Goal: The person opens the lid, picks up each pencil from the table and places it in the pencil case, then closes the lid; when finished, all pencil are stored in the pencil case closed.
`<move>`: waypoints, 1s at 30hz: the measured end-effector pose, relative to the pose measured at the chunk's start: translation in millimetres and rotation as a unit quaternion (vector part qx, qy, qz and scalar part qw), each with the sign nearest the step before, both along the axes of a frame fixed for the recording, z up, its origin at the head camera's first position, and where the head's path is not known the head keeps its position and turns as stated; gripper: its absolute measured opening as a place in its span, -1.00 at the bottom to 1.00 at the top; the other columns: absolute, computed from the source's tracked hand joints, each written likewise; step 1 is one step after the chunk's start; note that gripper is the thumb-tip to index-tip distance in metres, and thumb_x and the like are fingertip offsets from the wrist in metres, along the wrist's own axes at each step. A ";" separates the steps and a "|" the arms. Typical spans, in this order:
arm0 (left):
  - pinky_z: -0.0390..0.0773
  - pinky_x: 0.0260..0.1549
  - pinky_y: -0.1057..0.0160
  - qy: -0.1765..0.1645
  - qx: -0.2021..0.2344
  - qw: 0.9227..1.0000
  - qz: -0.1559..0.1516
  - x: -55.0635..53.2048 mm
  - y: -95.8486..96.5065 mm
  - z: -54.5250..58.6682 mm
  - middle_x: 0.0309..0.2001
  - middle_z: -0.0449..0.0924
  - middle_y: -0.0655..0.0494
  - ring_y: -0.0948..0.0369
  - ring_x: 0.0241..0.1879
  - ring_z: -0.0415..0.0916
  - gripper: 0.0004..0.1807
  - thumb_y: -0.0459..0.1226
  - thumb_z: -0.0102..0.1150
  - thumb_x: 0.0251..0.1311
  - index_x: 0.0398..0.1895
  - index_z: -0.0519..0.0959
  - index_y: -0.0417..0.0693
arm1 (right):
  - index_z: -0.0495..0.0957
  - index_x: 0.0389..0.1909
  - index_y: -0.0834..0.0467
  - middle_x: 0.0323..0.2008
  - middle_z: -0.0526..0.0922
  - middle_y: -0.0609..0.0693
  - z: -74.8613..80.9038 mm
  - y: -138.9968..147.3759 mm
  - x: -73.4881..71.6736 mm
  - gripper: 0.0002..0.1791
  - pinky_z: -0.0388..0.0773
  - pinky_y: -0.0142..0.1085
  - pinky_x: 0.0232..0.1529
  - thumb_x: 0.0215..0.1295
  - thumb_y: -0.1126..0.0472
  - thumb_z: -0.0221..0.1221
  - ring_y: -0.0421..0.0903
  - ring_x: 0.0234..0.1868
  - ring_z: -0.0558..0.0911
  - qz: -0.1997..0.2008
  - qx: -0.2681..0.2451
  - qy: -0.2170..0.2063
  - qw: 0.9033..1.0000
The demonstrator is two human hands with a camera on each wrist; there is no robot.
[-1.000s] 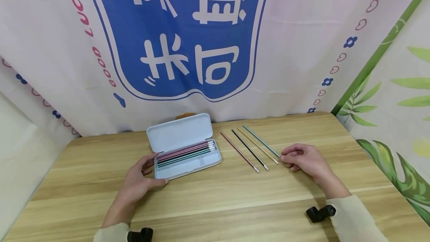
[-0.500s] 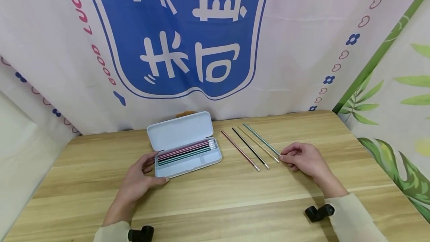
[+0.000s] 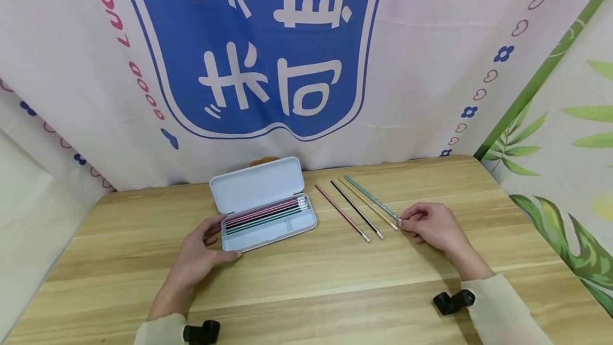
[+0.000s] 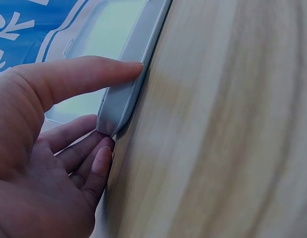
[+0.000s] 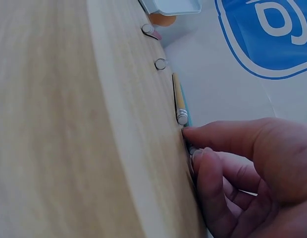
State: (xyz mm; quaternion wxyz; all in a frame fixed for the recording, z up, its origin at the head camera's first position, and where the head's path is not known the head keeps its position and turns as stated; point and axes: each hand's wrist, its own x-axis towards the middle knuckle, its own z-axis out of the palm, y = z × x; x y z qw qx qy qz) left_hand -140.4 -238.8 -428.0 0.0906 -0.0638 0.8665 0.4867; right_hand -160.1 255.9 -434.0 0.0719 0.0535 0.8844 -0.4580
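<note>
A light-blue pencil case (image 3: 256,237) stands with its lid up on the table, several pink, dark and green pencils (image 3: 263,217) lying inside. My left hand (image 3: 191,260) grips its left end, thumb on the front edge and fingers at the side; the left wrist view shows the thumb on the case wall (image 4: 128,87). To the right of the case lie a red pencil (image 3: 341,212), a black pencil (image 3: 356,208) and a yellow pencil (image 3: 366,203), slanted side by side. Beyond them, my right hand (image 3: 433,228) pinches the near end of a teal pencil (image 3: 371,196), its tip partly hidden by fingers.
The wood-grain table (image 3: 306,292) ends at the back against a hanging cloth (image 3: 412,95) with a blue printed panel. A small orange-brown object (image 3: 264,161) shows behind the case lid. Each sleeve has a black camera mount (image 3: 453,302) at the wrist.
Both hands keep their holds on the case and the teal pencil. The teal pencil's far end has shifted very slightly towards the yellow one. The head view has tilted a little.
</note>
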 end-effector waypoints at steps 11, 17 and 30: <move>0.31 0.53 -0.15 0.004 -0.001 1.000 -0.001 0.8 -0.3 -1.7 0.58 0.32 -0.28 -0.16 0.53 0.31 0.12 -0.31 0.64 0.03 0.66 0.22 -0.15 | 0.71 -0.10 0.24 -0.39 0.72 0.01 -1.2 -0.3 2.3 -0.75 0.69 -0.29 -0.44 0.36 0.14 0.40 -0.12 -0.44 0.66 0.007 0.034 0.006 0.999; 0.30 0.53 -0.15 -0.001 0.013 1.000 0.000 0.5 -0.2 1.2 0.58 0.31 -0.27 -0.16 0.53 0.29 0.11 -0.33 0.63 0.03 0.66 0.23 -0.13 | 0.71 -0.09 0.24 -0.41 0.70 0.00 -0.2 -0.8 2.0 -0.73 0.65 -0.29 -0.46 0.39 0.11 0.37 -0.11 -0.44 0.62 0.003 0.032 0.005 0.999; 0.29 0.55 -0.19 -0.008 0.007 1.000 0.000 -0.2 0.5 1.4 0.58 0.30 -0.29 -0.18 0.54 0.28 0.13 -0.33 0.63 0.03 0.68 0.20 -0.13 | 0.70 -0.07 0.29 -0.35 0.73 0.03 1.1 0.5 1.3 -0.72 0.72 -0.31 -0.39 0.42 0.13 0.35 -0.13 -0.39 0.66 -0.001 0.002 -0.005 1.000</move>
